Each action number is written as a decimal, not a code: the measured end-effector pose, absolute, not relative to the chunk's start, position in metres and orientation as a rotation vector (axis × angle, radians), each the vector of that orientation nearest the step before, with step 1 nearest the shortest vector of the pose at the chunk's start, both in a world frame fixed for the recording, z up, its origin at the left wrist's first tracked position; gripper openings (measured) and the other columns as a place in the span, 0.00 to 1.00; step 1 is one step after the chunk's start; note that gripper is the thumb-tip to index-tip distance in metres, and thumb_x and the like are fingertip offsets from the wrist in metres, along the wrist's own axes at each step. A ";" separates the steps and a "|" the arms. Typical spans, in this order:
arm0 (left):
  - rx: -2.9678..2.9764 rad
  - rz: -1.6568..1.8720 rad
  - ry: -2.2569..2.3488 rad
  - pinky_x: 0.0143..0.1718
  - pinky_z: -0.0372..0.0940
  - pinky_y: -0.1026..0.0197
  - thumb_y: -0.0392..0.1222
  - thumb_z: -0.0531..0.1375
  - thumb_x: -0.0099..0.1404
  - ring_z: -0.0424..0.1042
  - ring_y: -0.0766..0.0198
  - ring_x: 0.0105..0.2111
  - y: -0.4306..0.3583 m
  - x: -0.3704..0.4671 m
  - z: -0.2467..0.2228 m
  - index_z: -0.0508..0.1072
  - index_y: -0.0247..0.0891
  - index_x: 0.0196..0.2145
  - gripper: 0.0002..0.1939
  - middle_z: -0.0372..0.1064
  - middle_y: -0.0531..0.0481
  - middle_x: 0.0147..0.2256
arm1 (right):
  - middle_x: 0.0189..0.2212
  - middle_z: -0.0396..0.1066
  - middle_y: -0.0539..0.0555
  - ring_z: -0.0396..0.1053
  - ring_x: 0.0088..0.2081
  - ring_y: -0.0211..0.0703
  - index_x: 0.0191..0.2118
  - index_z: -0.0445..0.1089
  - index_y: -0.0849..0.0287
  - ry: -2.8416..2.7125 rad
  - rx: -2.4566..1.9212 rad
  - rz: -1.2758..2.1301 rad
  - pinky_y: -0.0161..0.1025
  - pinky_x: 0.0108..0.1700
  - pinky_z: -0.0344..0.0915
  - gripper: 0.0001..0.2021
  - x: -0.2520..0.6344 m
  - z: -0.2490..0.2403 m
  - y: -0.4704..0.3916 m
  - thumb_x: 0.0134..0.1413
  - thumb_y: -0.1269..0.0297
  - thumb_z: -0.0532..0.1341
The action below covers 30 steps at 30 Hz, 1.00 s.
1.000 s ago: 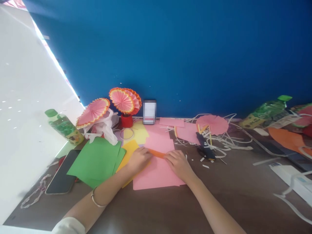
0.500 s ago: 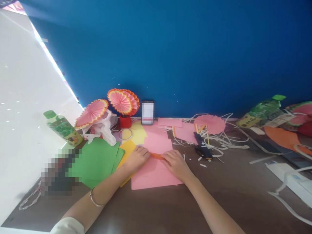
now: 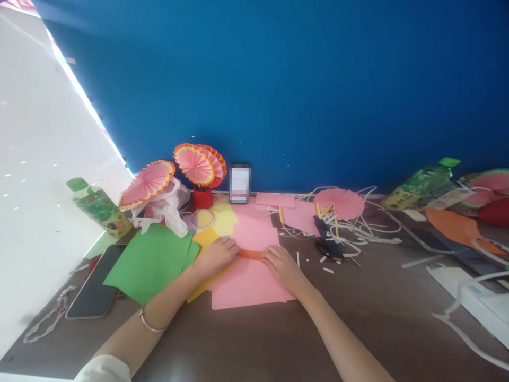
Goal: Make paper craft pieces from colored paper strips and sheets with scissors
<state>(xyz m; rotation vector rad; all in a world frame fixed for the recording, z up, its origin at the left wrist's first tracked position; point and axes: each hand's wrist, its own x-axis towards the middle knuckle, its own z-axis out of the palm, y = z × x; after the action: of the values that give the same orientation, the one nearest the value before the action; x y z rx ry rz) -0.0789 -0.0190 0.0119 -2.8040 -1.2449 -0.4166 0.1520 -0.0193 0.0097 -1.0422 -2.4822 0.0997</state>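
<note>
A narrow orange paper strip [image 3: 250, 254] lies across a stack of pink paper sheets [image 3: 246, 289]. My left hand [image 3: 220, 253] has its bent fingers closed on the strip's left end. At the right end, the fingers of my right hand [image 3: 279, 265] press together on the same strip. Both ends are hidden under the fingers, and only the middle shows. Yellow-orange paper [image 3: 198, 289] sticks out beneath my left hand and forearm. Green paper sheets [image 3: 149, 262] lie farther left.
Pleated paper fans [image 3: 194, 164] stand in a red pot [image 3: 202, 197] by the wall. A phone [image 3: 239, 184] leans there. A dark-handled tool [image 3: 329, 239], white cords [image 3: 368, 233] and paper scraps lie right. A bottle [image 3: 99, 207] and another phone [image 3: 97, 286] are left.
The view has shifted slightly. Both hands stay on the orange strip, with a little more of its middle showing between them.
</note>
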 end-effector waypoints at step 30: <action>-2.945 -1.055 -1.705 0.47 0.59 0.54 0.40 0.56 0.59 0.59 0.59 0.45 -0.015 -0.086 0.008 0.66 0.36 0.25 0.07 0.63 0.46 0.41 | 0.40 0.60 0.56 0.63 0.42 0.44 0.26 0.61 0.57 -2.068 -1.328 0.704 0.42 0.46 0.61 0.11 0.160 0.004 -0.009 0.54 0.58 0.51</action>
<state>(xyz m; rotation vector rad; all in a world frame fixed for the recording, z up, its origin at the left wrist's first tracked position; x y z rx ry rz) -0.0860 -0.0151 0.0080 -2.9445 -1.7047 -1.0545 0.1597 -0.0095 0.0038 -1.3282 -2.0678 0.7038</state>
